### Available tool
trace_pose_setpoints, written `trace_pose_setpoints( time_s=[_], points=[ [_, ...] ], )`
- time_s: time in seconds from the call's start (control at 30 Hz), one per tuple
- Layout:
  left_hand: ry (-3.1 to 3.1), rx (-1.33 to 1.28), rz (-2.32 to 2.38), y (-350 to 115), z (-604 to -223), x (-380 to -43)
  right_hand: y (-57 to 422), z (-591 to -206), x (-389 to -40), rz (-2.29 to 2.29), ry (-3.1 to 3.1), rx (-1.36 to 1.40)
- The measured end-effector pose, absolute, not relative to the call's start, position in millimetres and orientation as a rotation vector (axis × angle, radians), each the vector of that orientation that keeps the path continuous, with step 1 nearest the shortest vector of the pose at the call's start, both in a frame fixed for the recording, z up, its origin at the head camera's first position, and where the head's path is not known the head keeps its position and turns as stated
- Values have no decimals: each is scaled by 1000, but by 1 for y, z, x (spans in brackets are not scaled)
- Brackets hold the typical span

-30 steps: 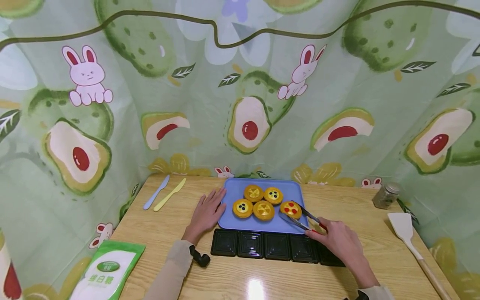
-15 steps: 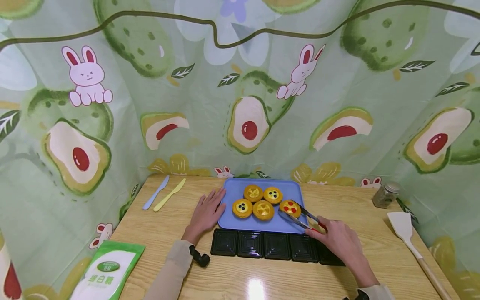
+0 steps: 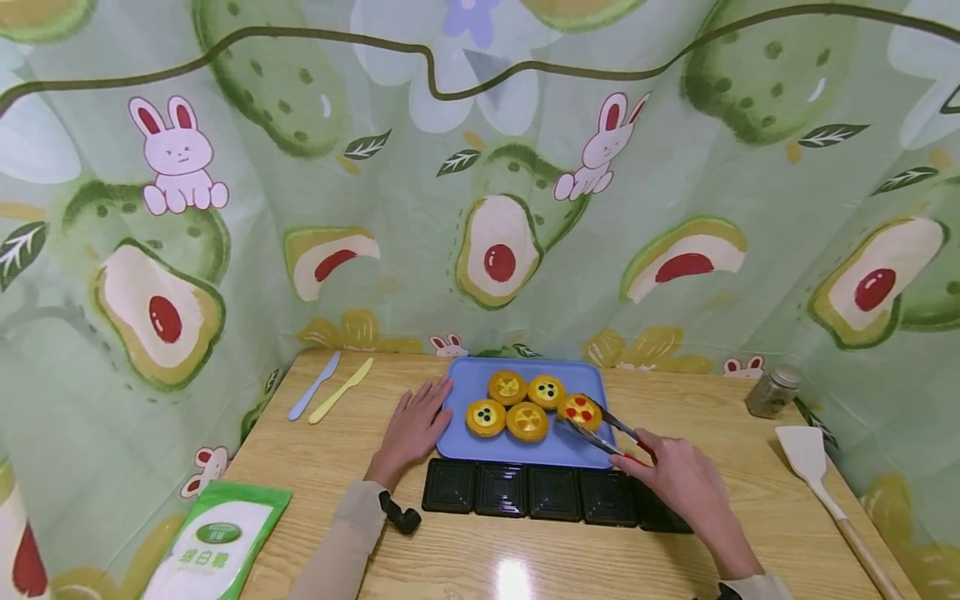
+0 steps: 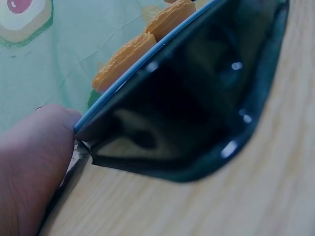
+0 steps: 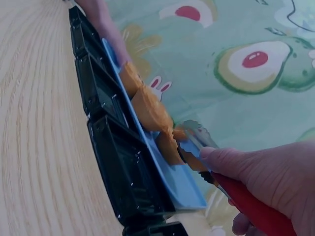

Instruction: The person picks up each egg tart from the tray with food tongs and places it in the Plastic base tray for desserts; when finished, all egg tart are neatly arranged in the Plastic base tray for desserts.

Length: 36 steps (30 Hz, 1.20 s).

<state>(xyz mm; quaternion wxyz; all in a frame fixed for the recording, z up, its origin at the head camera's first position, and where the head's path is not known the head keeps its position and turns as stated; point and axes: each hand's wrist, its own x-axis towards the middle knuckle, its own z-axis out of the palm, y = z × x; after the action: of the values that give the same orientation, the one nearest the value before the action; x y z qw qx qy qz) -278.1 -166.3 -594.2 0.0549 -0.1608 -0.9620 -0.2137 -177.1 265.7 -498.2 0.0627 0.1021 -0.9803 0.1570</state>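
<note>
My right hand [image 3: 678, 482] grips tongs [image 3: 600, 442] with red handles [image 5: 256, 209]. The tips of the tongs straddle an egg tart with red toppings [image 3: 580, 412], at the right side of a blue tray [image 3: 468, 377]. That tart sits close beside a tart with dark berries [image 3: 547, 392]. Several more tarts, with dark berries or yellow wedges, lie to its left, among them a yellow-wedge tart [image 3: 527, 422]. My left hand [image 3: 411, 427] lies flat with straight fingers at the tray's left edge, thumb against the rim.
A black compartment tray [image 3: 555, 492] lies along the blue tray's near side. Blue [image 3: 313, 387] and yellow knives [image 3: 341, 392] lie back left, a green-white bag [image 3: 217, 542] front left. On the right are a lidded glass jar [image 3: 774, 392] and a white-headed spatula [image 3: 806, 454].
The red-topped tart has shifted slightly back and left on the tray with the tongs, closer to the neighbouring berry tart. My left hand has stayed in place.
</note>
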Motion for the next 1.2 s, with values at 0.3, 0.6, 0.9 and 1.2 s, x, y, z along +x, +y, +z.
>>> trace_pose_setpoints(
  time_s=[0.3,0.6,0.9,1.2],
  points=[
    [-2904,-504,-666,-167,-594,-278,252,-489,-171,430,-2939,317],
    [-2887,-532,-645,-167,-599,-278,240,-489,-166,456,-2900,369],
    [-2877,-534,-653,-169,-600,-279,216,-483,-164,427,-2868,451],
    [-2874,-531,-677,-167,-595,-278,191,-479,-164,353,-2789,603]
  ],
)
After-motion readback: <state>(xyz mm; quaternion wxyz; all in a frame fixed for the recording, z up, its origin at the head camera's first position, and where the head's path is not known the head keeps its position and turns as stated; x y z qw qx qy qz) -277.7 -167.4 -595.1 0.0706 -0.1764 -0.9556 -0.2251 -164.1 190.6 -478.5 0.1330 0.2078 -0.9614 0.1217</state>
